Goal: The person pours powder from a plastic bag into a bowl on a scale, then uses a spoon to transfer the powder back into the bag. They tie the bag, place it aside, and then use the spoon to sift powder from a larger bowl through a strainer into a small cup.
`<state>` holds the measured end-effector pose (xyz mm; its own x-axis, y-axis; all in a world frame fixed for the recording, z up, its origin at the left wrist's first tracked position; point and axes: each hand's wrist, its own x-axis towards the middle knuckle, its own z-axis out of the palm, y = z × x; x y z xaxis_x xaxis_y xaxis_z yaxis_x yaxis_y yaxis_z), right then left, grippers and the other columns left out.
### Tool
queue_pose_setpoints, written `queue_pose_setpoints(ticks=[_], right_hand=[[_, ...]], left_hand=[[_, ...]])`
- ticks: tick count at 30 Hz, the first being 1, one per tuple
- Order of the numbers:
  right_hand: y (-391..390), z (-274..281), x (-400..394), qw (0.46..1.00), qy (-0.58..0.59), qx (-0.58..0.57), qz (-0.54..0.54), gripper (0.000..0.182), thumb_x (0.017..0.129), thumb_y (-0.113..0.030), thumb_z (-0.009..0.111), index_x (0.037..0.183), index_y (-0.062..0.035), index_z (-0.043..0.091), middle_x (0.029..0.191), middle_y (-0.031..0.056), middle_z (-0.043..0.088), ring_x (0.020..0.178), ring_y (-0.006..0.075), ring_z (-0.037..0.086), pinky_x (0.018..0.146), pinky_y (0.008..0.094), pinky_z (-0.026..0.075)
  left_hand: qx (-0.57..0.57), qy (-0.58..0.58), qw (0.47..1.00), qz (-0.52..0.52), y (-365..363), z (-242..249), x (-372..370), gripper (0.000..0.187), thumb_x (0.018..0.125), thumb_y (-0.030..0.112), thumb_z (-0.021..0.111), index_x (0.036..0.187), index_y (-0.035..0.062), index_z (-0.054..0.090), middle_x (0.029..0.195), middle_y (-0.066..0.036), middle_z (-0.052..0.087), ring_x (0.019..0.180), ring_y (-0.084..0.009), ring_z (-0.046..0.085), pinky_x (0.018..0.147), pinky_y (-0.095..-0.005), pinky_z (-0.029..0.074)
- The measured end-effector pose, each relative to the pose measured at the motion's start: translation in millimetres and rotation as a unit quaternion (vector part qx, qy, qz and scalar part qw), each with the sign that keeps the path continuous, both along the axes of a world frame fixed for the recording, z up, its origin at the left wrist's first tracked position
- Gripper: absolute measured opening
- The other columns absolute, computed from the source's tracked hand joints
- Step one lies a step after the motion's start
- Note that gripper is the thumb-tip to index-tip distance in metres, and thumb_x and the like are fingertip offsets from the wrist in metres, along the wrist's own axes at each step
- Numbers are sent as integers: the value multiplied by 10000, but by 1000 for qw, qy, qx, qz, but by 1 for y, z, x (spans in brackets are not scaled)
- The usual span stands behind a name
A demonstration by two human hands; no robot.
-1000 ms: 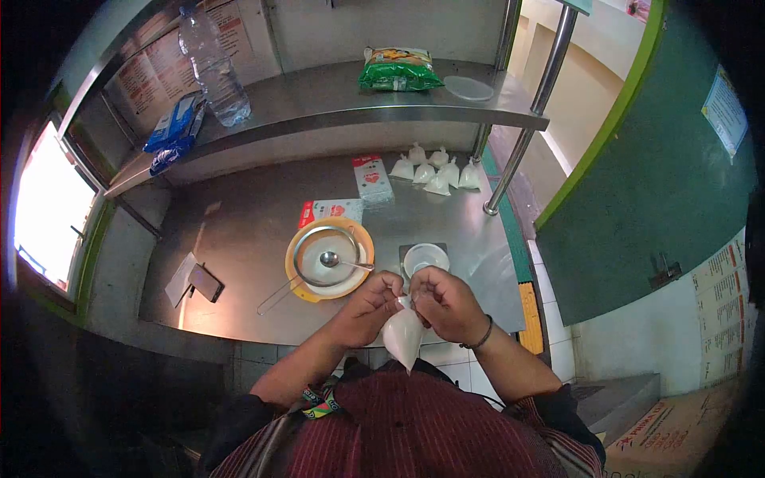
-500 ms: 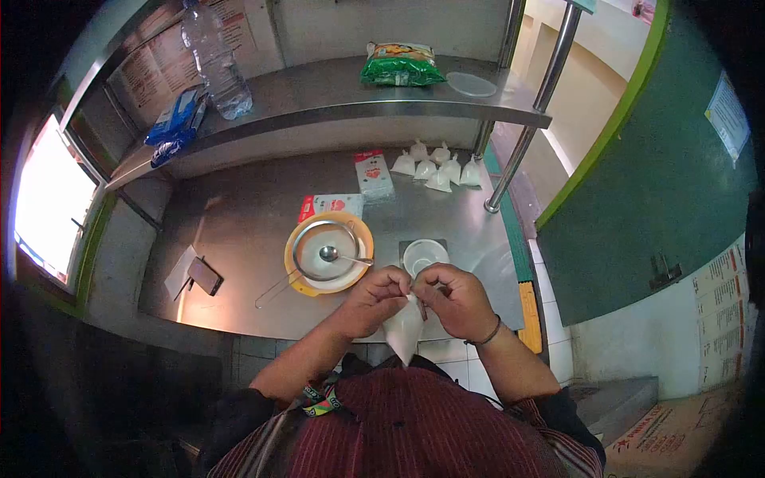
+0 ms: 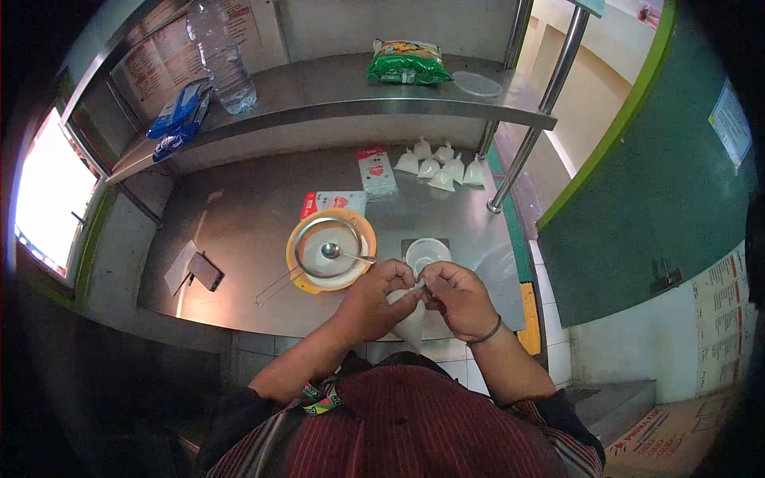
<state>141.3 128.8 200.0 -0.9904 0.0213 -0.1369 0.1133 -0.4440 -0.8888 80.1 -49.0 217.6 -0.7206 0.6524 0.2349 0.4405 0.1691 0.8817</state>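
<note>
- Daylight floods in from the left through the window (image 3: 44, 211), which is blown out to white.
- A warm streak of glare crosses the left side of the steel table (image 3: 247, 307); under the steel shelf (image 3: 343, 111) the table is duller.
- The lower left sinks into deep shadow.
- Wide-angle distortion bows the shelf and the edge of the green door (image 3: 637, 215); the corners go black.
- The plastic bag (image 3: 410, 325) looks soft, with little detail.
- Small print on the wall posters (image 3: 721, 319) is unreadable.
</note>
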Motion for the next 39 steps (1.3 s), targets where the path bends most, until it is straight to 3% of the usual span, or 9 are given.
queue_pose_setpoints(ticks=[5,7,10,14,19,25,31,35,39], right_hand=[[12,9,1,985,96,135,-44,206,1010,-231,590,967,-32,625,727,-17,557,633,81,507,591,239,431],[18,36,7,824,169,540,0,271,996,-307,585,903,-53,606,717,59,590,615,178,575,571,325,462],[15,39,4,735,224,638,58,345,980,-391,562,879,-64,600,740,131,622,679,312,636,598,427,482],[17,27,-7,737,210,635,95,413,981,-456,520,865,-69,606,769,146,654,775,390,643,650,492,490],[13,22,-8,873,230,426,57,379,1022,-314,518,779,-32,593,653,115,582,605,228,604,567,375,456],[8,12,-6,933,154,324,14,372,1035,-253,510,773,3,575,613,57,498,603,106,462,551,321,415],[3,4,-8,918,195,346,-2,367,1040,-257,509,809,7,617,639,41,554,613,98,482,558,296,415],[8,10,-1,918,144,369,26,372,1043,-259,507,815,9,626,676,27,583,635,92,511,574,283,425],[-1,-2,3,973,110,203,7,344,1041,-247,514,823,-8,631,678,-12,553,606,76,480,550,258,386]], left_hand=[[-21,-44,999,-4,-3,-4,0,220,888,101,724,996,35,545,959,-33,590,911,-87,587,778,-249,500],[-32,-43,999,-11,-3,-5,-1,219,894,116,721,1001,35,549,966,-45,603,920,-88,595,782,-259,506],[-14,3,999,-28,-4,-10,-3,237,900,153,720,1020,33,553,993,-77,630,929,-118,627,791,-294,519],[-101,42,993,-38,-8,6,-6,275,894,169,719,1073,45,551,1021,-112,643,929,-209,659,827,-334,520],[-76,64,994,-47,-7,13,-4,280,896,169,708,1099,58,550,1034,-128,647,949,-258,674,850,-350,515],[-26,65,997,-45,-3,4,-1,289,919,177,679,1158,61,563,1013,-111,646,955,-211,651,853,-350,504],[92,-49,993,-54,1,-8,-3,225,997,227,583,1121,41,610,947,-84,663,902,-154,621,821,-322,489],[-52,-58,995,-64,-5,7,-4,245,1034,232,504,1033,26,637,951,-124,681,894,-224,665,820,-348,505],[6,-53,994,-92,-3,-11,-5,241,1013,228,529,1057,25,650,965,-155,687,889,-258,669,823,-365,504]])
